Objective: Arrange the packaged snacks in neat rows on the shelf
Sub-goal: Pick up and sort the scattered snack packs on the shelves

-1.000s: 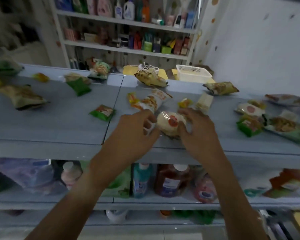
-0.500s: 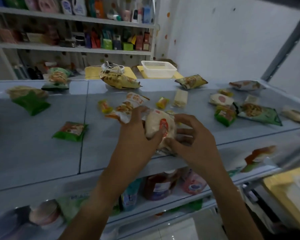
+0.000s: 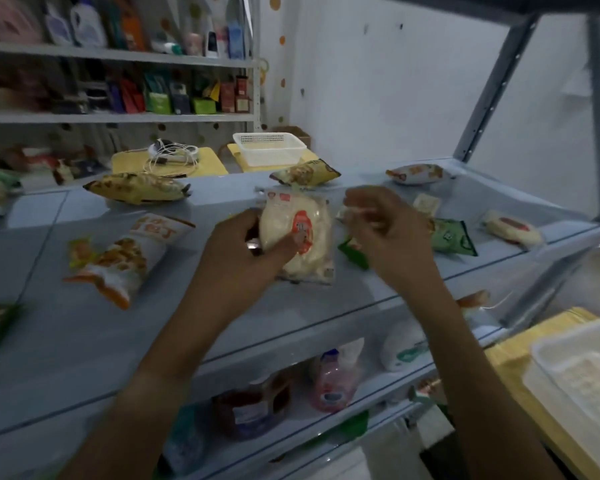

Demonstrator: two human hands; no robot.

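While the left hand gripped the clear pack of a pale round cake, thumb across its red label and fingers curled behind, the pack stood nearly upright, raised above the grey shelf near its middle. The right hand hung just right of it, apart from the pack, fingers curled inward; motion blur hid whether they pinched anything, so I could not tell. A green packet lay on the shelf under that hand, partly covered by it. Left of the hands lay an orange-and-white snack bag, tilted, with a small yellow packet touching its upper left edge. Farther back a long yellow bag lay crosswise, and behind the held pack another yellowish bag. To the right: a green pouch, a small pale square packet, a second round cake pack near the shelf's front edge, and an orange-printed bag at the back right corner. All lay scattered, at mixed angles. Beyond the shelf a white basket sat on a yellow surface. On the tier below stood a pink bottle.
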